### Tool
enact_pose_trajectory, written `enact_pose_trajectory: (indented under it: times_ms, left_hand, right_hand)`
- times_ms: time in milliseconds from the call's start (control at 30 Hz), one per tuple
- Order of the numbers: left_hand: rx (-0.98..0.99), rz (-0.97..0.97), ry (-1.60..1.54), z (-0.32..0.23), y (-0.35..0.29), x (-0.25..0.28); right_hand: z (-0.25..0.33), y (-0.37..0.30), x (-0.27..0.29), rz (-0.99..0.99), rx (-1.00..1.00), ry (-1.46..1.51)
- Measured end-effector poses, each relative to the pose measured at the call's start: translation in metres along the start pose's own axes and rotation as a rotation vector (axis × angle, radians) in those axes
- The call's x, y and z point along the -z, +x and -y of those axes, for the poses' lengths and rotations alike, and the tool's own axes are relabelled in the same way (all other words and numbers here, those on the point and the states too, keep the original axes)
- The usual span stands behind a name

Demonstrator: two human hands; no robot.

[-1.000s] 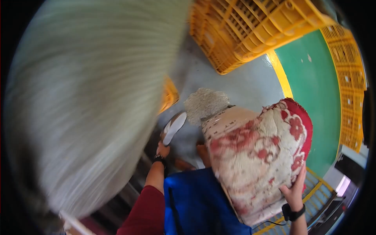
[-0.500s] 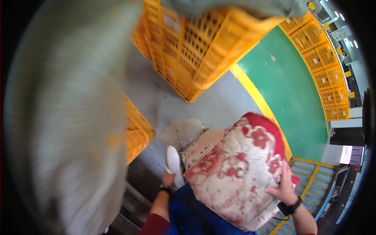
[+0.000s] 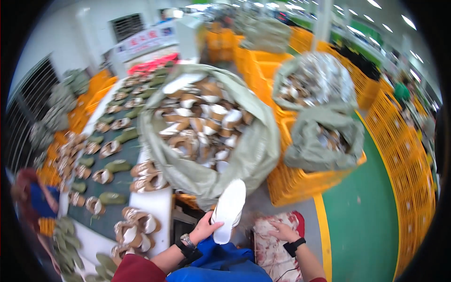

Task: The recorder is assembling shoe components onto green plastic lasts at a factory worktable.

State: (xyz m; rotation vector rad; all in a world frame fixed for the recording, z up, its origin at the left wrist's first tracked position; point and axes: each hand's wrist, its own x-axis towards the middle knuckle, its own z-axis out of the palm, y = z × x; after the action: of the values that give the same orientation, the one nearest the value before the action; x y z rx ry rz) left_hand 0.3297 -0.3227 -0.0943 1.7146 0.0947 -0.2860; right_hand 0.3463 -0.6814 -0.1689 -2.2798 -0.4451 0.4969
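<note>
My left hand is closed round a shoe, its white sole facing me and its toe pointing up. My right hand holds nothing, its fingers apart, over or against a red-and-white floral cushion at my right side; whether it touches is unclear. Just beyond the held shoe stands a large grey-green woven sack, its mouth wide, heaped with brown-and-white shoes. Blue cloth covers my lap.
On the left, a dark green conveyor belt carries shoes and green pieces in rows. A co-worker stands on its far side. Yellow crates stand right of the sack, bearing a smaller shoe sack. More crates line the green floor.
My view has swung up from the floor to the sack and belt. My left hand has raised the shoe from low beside the cushion. My right hand's fingers have spread near the cushion.
</note>
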Motion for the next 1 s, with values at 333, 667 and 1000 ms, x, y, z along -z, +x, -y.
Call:
enact_pose_trajectory:
  times_ms: [333, 667, 1000]
  left_hand:
    - [-0.356, -0.069, -1.036, -0.082, -0.088, 0.102]
    - [-0.34, -0.414, -0.982, -0.052, -0.14, 0.152]
    - [-0.204, -0.836, -0.807, -0.065, -0.118, 0.182]
  right_hand:
    - [0.331, 0.083, -0.009, 0.528, 0.465, 0.792]
    - [0.436, 0.154, -0.055, 0.606, 1.417, -0.316]
    - [0.449, 0.237, -0.083, 0.899, 1.413, 0.077]
